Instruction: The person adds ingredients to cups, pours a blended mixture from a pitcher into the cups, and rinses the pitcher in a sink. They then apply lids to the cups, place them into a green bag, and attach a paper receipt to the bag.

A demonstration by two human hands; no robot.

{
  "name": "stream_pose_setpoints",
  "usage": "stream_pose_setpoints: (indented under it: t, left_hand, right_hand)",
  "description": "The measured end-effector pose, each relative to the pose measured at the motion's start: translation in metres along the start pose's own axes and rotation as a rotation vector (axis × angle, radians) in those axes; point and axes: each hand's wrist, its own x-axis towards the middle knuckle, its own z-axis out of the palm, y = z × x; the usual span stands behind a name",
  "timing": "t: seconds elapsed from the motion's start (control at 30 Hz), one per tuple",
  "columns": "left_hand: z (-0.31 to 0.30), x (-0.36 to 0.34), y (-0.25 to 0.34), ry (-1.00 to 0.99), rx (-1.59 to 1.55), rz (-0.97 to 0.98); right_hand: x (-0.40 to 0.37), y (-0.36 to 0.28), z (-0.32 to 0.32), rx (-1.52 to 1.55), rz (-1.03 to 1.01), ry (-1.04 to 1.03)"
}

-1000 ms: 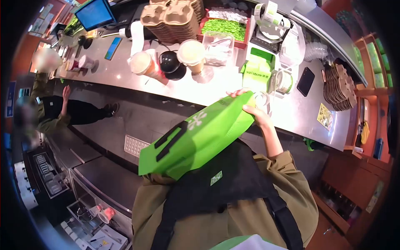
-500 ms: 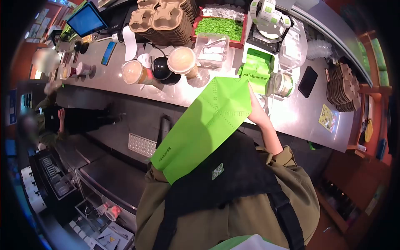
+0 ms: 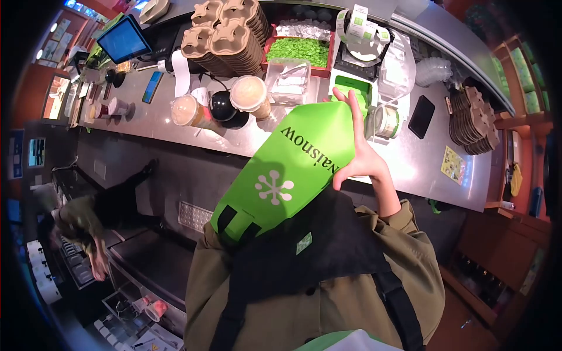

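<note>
A green carrier bag (image 3: 275, 175) with "naisnow" lettering, a white flower-like mark and dark handles slants in front of my apron. My right hand (image 3: 366, 158) is at its far right end, fingers stretched out along the edge and thumb spread apart, touching the bag. My left hand is out of sight behind or inside the bag; only the left sleeve (image 3: 208, 251) shows near the handle end. Past the bag stand two lidded drink cups (image 3: 250, 93) (image 3: 186, 110) with a round black object (image 3: 223, 105) between them.
Cup carriers (image 3: 225, 38) are stacked on the counter, beside a red tray of green packets (image 3: 298, 52) and a label printer (image 3: 363, 50). A phone (image 3: 421, 116) lies at right. Another person (image 3: 88, 216) bends over equipment at left.
The bag has turned from its folded bottom to its printed face. My right hand's fingers have come into view, spread at its edge. The other person has bent toward the left-hand equipment.
</note>
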Motion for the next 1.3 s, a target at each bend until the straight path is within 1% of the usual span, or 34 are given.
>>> stream_pose_setpoints:
  t: [0.07,0.13,0.23,0.3,0.33,0.4,0.5,0.57,0.63,0.67,0.73,0.8,0.87,0.9,0.93,0.97,1.0,1.03,1.07,1.1,1.13,1.17,1.2,1.27,1.3]
  left_hand:
    - [0.009,0.019,0.001,-0.005,-0.014,0.019]
    - [0.013,0.026,0.001,0.003,-0.022,0.027]
    - [0.008,0.016,-0.005,0.024,-0.051,0.013]
    - [0.000,0.005,-0.010,0.037,-0.078,-0.009]
    - [-0.004,0.002,-0.011,0.050,-0.083,-0.012]
    - [-0.006,0.001,-0.014,0.064,-0.095,-0.020]
    - [0.002,0.002,-0.013,0.096,-0.100,-0.009]
    - [0.007,0.005,-0.013,0.109,-0.103,-0.001]
    - [0.011,0.004,-0.012,0.116,-0.094,0.002]
    - [0.012,0.000,-0.010,0.112,-0.086,0.002]
    - [0.012,-0.006,-0.007,0.122,-0.072,0.015]
    - [0.007,-0.014,0.009,0.103,0.012,0.076]
    - [-0.006,-0.011,0.040,0.034,0.180,0.208]
    - [-0.013,-0.005,0.058,-0.040,0.289,0.271]
    - [-0.020,0.007,0.076,-0.129,0.406,0.308]
    - [-0.025,0.020,0.088,-0.230,0.511,0.318]
    - [-0.027,0.035,0.098,-0.346,0.607,0.285]
    - [-0.027,0.050,0.102,-0.448,0.684,0.238]
    - [-0.025,0.066,0.105,-0.560,0.763,0.191]
    - [-0.021,0.077,0.106,-0.639,0.817,0.147]
    - [-0.016,0.087,0.103,-0.705,0.857,0.108]
    - [-0.011,0.096,0.100,-0.758,0.889,0.069]
    - [-0.006,0.105,0.097,-0.799,0.922,0.046]
    - [0.006,0.120,0.090,-0.882,0.988,0.000]
    - [0.011,0.126,0.086,-0.915,1.019,-0.020]
  right_hand:
    - [0.002,-0.010,-0.003,-0.083,0.036,0.004]
    - [0.006,-0.013,-0.007,-0.184,-0.001,-0.027]
    - [0.011,-0.017,-0.010,-0.267,-0.076,-0.092]
    - [0.008,-0.012,-0.010,-0.253,-0.070,-0.106]
    - [0.005,-0.011,-0.011,-0.207,-0.017,-0.124]
    - [-0.002,-0.014,-0.009,-0.235,0.113,-0.117]
    - [-0.010,0.000,-0.009,-0.122,0.138,-0.129]
    - [-0.022,0.005,-0.013,0.052,0.197,-0.161]
    - [-0.028,0.009,-0.016,0.138,0.291,-0.232]
    - [-0.032,0.010,-0.012,0.096,0.333,-0.224]
    - [-0.051,0.027,-0.003,0.092,0.392,-0.118]
    - [-0.066,0.079,-0.009,-0.001,0.485,-0.137]
    - [-0.088,0.142,-0.020,-0.095,0.586,-0.154]
    - [-0.081,0.134,-0.014,-0.144,0.640,-0.164]
    - [-0.074,0.122,-0.017,-0.315,0.766,-0.252]
    - [-0.046,0.076,-0.008,-0.484,0.883,-0.368]
    - [-0.040,0.057,-0.005,-0.721,0.398,-0.194]
    - [-0.030,0.032,-0.002,-0.674,0.227,0.008]
    - [-0.010,-0.008,0.009,-0.572,0.038,0.058]
    - [-0.002,-0.042,0.019,-0.440,-0.090,0.006]
    - [0.000,-0.062,0.033,-0.311,-0.236,-0.101]
    - [0.015,-0.083,0.038,-0.471,-0.520,-0.408]
    - [0.025,-0.102,0.048,-0.617,-0.563,-0.509]
    - [0.039,-0.084,0.052,-0.765,-0.526,-0.583]
    - [0.041,-0.077,0.045,-0.861,-0.544,-0.575]
